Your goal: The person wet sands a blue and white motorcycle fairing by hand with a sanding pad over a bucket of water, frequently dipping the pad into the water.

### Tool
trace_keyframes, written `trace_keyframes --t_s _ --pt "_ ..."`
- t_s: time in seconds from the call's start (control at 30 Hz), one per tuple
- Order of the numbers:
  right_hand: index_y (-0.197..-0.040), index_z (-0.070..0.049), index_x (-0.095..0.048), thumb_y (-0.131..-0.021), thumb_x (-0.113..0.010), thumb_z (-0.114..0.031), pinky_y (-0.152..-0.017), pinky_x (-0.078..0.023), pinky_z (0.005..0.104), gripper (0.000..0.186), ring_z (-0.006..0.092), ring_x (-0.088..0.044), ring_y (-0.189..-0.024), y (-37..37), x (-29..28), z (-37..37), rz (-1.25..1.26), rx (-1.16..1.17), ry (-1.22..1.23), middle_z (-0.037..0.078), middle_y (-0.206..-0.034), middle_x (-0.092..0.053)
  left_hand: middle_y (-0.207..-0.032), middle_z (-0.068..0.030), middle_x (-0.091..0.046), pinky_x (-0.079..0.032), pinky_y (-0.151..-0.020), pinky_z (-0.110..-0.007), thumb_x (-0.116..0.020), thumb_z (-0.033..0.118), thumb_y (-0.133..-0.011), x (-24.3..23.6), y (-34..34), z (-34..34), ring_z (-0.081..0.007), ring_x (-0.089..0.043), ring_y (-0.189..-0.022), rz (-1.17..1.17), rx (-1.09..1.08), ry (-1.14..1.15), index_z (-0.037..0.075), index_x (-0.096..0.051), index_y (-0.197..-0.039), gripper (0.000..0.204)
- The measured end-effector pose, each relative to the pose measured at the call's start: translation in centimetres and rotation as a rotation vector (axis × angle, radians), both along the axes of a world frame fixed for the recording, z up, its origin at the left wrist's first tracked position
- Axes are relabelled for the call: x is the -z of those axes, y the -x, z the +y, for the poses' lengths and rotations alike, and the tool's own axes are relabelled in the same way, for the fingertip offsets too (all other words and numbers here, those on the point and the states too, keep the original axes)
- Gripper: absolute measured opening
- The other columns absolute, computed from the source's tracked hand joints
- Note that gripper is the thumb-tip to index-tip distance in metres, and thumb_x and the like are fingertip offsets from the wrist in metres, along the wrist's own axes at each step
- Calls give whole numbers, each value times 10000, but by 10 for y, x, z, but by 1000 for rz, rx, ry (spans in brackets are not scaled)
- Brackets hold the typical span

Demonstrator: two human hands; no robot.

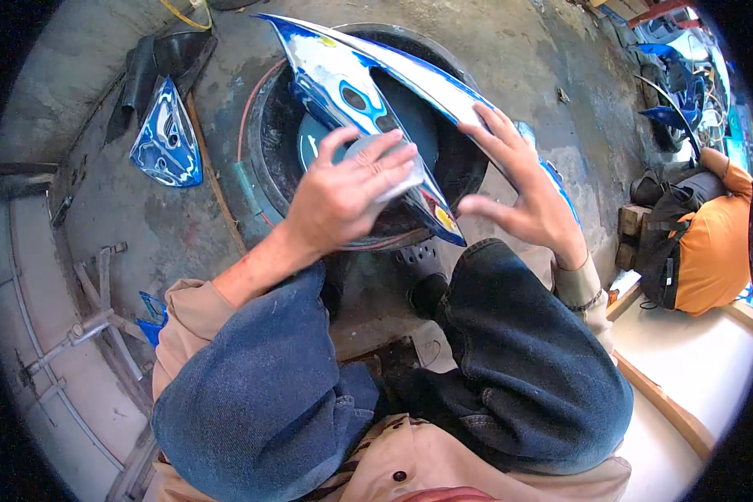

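Observation:
A blue and white motorcycle fairing panel, with worn, patchy paint and an oval hole, lies across a round black tub. My left hand presses a pale, thin pad onto the panel's lower part; its exact kind is hard to make out. The fingers lie over the pad and the thumb is raised. My right hand is open, its fingertips on the panel's long white edge and its thumb stretched toward the lower tip. Bluish-grey water shows inside the tub.
Another blue and white panel leans at the left by black rubber sheeting. A thin stick lies beside the tub. At right, a person in an orange shirt sits near blue parts and a wood-framed white board.

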State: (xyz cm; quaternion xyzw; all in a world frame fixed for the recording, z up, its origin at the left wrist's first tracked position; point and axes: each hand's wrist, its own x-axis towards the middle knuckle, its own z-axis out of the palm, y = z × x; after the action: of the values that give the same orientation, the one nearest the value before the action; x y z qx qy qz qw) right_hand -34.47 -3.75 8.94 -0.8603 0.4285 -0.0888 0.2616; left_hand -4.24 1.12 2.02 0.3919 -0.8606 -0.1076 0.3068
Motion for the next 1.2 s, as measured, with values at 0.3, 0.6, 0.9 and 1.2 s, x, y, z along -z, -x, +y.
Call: trace_keyframes --t_s 0.3,0.6,0.9,1.2 --pt "-858 -9 -687 -1039 -687 -228 -1135 -452 438 284 317 -642 -1315 3 3 -3 -492 141 -154 174 -1466 -675 -1486 -60 -757 -356 -1262 -506 -747 77 -952 -3 9 7 -213 -654 -1468 -10 10 5 129 -770 -1385 437" --pt "-740 26 -669 -972 -724 -191 -1098 -472 435 322 316 -657 -1254 -1 3 -3 -465 164 -100 183 -1422 -680 -1489 -57 -755 -388 -1233 -518 -741 59 -929 -9 12 12 -212 -654 -1468 9 5 -9 125 -779 -1366 443" --pt "-696 14 -668 -905 -689 -183 -1072 -481 412 289 312 -651 -1259 1 0 -2 -443 159 -120 199 -1500 -633 -1482 -64 -759 -377 -1222 -530 -733 68 -970 -4 6 1 -237 -669 -1451 21 -85 17 128 -766 -1388 423" --pt "-643 -1 -651 -826 -655 -214 -1256 -336 456 281 367 -538 -1456 -1 -2 -3 -427 156 -153 228 -1552 -598 -1461 -60 -771 -356 -1231 -536 -706 93 -1014 -8 -2 -6 -199 -659 -1461 -16 -83 1 150 -774 -1388 385"
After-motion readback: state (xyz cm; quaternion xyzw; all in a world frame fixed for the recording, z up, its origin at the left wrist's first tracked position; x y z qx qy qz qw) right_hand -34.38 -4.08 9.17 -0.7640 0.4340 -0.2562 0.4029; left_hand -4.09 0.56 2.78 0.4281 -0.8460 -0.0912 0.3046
